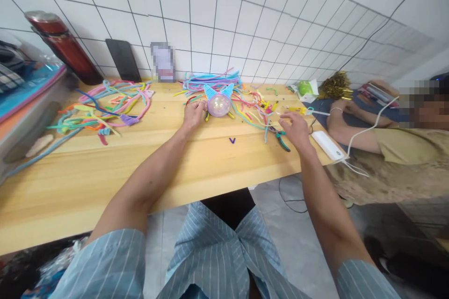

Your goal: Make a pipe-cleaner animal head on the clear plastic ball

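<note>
My left hand point(195, 114) grips the side of a round, clear pinkish ball point(219, 105) with two light-blue pointed ears made of pipe cleaner on top. Small yellow bits stick out below it. My right hand point(296, 126) is over the right part of the table, fingers apart and slightly bent, above loose pipe cleaners point(250, 114). Just below its fingertips lie pliers with green-and-black handles point(281, 141). A small purple V-shaped piece point(232, 140) rests on the wood between my hands.
Pipe cleaner bundles lie behind the ball point(210, 81) and at left point(101, 110). Against the tiled wall stand a red thermos point(66, 49), a dark phone point(123, 60) and another phone point(163, 61). At right are a white power bank point(328, 145) with cables and another person's arm point(358, 135).
</note>
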Demonstrator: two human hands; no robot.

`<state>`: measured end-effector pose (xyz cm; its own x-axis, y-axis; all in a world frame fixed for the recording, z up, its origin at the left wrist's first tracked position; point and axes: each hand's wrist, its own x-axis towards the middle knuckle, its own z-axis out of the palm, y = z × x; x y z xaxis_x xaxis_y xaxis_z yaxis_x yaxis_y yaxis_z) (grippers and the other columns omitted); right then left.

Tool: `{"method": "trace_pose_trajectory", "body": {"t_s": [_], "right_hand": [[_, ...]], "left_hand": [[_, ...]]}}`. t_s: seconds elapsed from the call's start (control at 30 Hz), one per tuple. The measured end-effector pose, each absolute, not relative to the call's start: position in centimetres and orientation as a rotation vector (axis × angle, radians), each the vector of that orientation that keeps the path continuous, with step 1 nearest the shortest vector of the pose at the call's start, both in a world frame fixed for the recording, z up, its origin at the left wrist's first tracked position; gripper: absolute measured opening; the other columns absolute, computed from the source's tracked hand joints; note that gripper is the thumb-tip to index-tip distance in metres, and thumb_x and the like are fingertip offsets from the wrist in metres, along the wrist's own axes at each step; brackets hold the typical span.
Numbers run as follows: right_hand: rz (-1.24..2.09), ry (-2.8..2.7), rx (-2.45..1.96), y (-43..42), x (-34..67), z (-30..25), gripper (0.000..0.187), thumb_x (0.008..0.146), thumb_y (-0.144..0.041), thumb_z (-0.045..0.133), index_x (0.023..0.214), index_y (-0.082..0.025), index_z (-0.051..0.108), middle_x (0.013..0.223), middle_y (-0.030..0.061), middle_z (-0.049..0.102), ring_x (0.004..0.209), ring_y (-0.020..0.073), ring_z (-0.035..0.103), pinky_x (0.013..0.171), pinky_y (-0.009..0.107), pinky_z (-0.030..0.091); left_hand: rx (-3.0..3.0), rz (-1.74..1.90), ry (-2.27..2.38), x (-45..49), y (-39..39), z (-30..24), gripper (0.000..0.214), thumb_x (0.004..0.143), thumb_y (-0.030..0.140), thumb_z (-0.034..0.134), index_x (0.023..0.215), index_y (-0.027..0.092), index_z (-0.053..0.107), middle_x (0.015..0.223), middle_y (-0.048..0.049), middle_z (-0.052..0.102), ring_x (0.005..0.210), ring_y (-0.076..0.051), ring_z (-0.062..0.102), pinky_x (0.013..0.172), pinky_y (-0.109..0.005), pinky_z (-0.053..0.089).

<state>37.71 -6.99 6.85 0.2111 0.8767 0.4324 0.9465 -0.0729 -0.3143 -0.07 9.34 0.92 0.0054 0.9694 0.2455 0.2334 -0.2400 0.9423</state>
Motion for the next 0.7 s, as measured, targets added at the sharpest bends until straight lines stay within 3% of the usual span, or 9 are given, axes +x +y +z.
{"method": "trace_pose_trajectory", "body": {"t_s": [0.23,0.43,0.57,0.7], "right_hand": [[0.007,-1.853,-2.228,-1.7,33.7,6.0,0.029,0.098,-0.037,0.064,0.111,-0.021,0.084,0.119,0.0121,0.084,0.113,0.0279,0.074,0.101,0.038,0.055],[0.101,-1.873,-2.549,1.0,32.0,5.5,0.023,0.097,-0.031,0.066,0.101,-0.017,0.084,0.114,0.0187,0.084,0.112,0.0315,0.076,0.093,0.036,0.054],[0.097,-1.864,-2.629,0.5,32.2,6.2,0.028,0.101,-0.03,0.059,0.115,-0.017,0.08,0.122,0.0179,0.082,0.118,0.0304,0.074,0.095,0.035,0.053],[0.105,-1.829,-2.682,0.0,32.3,6.3,0.036,0.099,-0.037,0.063,0.126,-0.017,0.074,0.127,0.0191,0.079,0.12,0.0327,0.073,0.098,0.038,0.054]], "left_hand": [[1.523,1.319,1.311,0.5,8.4,0.9,0.041,0.099,0.036,0.057,0.062,0.02,0.068,0.061,0.0001,0.064,0.064,-0.017,0.057,0.068,-0.031,0.043],[1.476,1.368,1.333,0.1,8.1,1.1,0.043,0.102,0.036,0.054,0.065,0.02,0.068,0.068,-0.0012,0.069,0.072,-0.019,0.063,0.075,-0.032,0.046],[1.454,1.356,1.327,0.3,8.2,1.0,0.044,0.103,0.036,0.054,0.063,0.02,0.066,0.067,-0.0018,0.069,0.071,-0.019,0.063,0.073,-0.032,0.045],[1.439,1.348,1.327,0.7,8.2,0.9,0.043,0.102,0.037,0.055,0.063,0.02,0.066,0.067,-0.002,0.069,0.072,-0.02,0.063,0.074,-0.032,0.045]]}}
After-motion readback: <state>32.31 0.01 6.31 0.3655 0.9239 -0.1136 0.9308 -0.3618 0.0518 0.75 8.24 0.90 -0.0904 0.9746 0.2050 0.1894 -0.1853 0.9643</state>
